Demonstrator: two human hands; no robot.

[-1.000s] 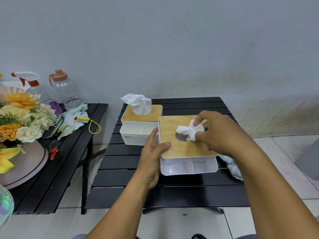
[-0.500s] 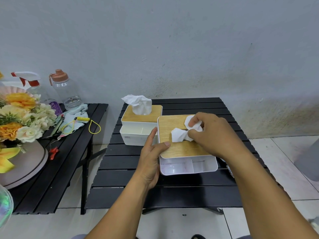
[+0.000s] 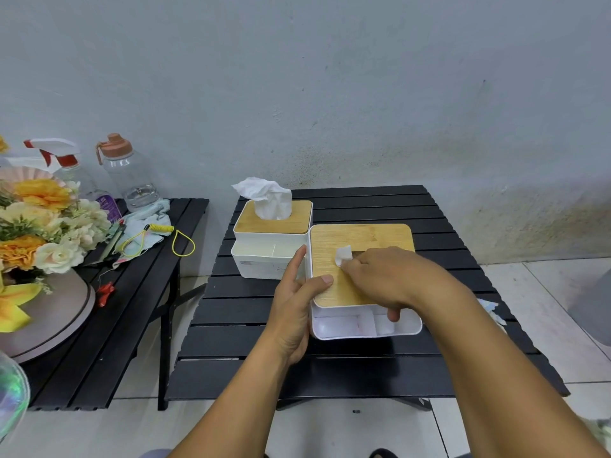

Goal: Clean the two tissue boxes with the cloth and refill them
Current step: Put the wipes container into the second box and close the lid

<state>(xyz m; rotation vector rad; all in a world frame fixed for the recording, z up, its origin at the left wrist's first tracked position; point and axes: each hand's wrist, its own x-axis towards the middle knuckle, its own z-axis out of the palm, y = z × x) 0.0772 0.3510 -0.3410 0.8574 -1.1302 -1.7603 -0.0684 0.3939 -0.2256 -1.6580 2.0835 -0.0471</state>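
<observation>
1. Landmark = near box (image 3: 334,325): white body w/ wood lid (image 3: 370,239), standing on black slat table (image 3: 363,200). Its open front compartments face the person.
2. L hand (image 3: 294,309) holds near box at its left-front corner. Thumb is hooked over the lid edge, index finger straight along the left wall, palm vs the side. Other fingers hidden.
3. R hand (image 3: 386,279) lies over the lid's middle, knuckles up. Fingertips curl down onto a small white tissue (image 3: 344,256) poking up at lid centre. Pinched or only pressed: can't tell. One digit's tip hangs past the lid's front edge, above the compartments.
4. Far box (image 3: 264,259): same type, at near box's back-left corner, touching or just beside it. Its lid is on, w/ tissue tuft (image 3: 267,200) standing up out of the top.
5. Crumpled cloth (image 3: 489,309), pale blue-white, lies right of near box, past the R forearm, by the table edge. Mostly hidden.
6. Well left of near box is a side table (image 3: 125,325), also black slats. On it: flower bunch (image 3: 43,226), spray bottle (image 3: 62,160), clear water bottle (image 3: 132,183), pale rag (image 3: 148,216), yellow cord (image 3: 182,242).
7. Behind near box is a grey wall (image 3: 330,94); to its right, tiled floor (image 3: 545,292).
</observation>
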